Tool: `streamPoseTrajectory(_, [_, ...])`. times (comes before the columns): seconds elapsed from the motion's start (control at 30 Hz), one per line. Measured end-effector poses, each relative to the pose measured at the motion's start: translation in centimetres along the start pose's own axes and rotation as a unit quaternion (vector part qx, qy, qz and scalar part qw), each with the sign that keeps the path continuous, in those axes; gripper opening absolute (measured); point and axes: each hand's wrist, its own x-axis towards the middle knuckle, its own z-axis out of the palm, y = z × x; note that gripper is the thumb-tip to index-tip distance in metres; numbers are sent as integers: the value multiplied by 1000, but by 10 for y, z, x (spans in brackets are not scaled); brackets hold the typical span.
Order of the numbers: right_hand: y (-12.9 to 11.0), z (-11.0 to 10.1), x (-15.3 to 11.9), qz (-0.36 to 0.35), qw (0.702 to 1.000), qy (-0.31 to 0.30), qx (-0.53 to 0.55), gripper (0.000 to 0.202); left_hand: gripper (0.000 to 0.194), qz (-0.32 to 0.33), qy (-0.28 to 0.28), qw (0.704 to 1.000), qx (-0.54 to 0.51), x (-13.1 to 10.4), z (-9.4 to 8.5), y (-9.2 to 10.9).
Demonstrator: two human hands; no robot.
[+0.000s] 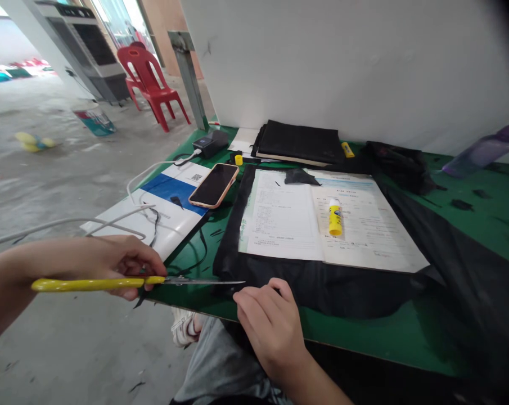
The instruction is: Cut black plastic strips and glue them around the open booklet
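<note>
My left hand [131,261] is closed around yellow-handled scissors [89,284] at the table's front left edge. The blades point right, toward my right hand. My right hand [271,320] pinches the front edge of the black fabric [342,289], close to the blade tip. On that fabric lies an open booklet [279,225] with printed pages. A yellow glue stick [335,217], its cap off, rests on the right page. A small black scrap [301,176] lies across the top of the booklet.
Left of the booklet are a phone [214,185], a blue and white folder [174,191], cables and a charger [211,144]. Behind it sits a black-covered book [298,142]. A purple bottle [482,149] stands at right. A red chair [153,84] is on the floor.
</note>
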Motion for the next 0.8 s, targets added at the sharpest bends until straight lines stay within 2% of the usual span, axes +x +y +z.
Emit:
streamPoseTrajectory(0.13, [-1,-4,3,-18,1000,7,6,15,53,17,-15,998,-64,4,4,-5])
streamPoseTrajectory(0.33, [-4,-16,5,-40,998,3,42,17,59,66,-40,988,-130,7,15,-15])
streamPoseTrajectory(0.47, [-5,-22,2,-36,998,15,38,17,56,75,-24,990,-119,11,18,-15])
streamPoseTrajectory(0.63, [-1,-33,2,-22,999,43,18,21,53,67,-49,985,-148,13,23,-11])
streamPoseTrajectory(0.7, [3,-40,4,-10,999,34,-8,22,53,78,-55,983,-155,11,24,-12])
streamPoseTrajectory(0.73, [6,-43,5,-2,1000,16,-25,24,52,85,-49,984,-150,10,25,-13])
streamPoseTrajectory(0.8, [12,-49,5,20,997,-39,-61,30,49,90,33,988,-121,6,24,-16])
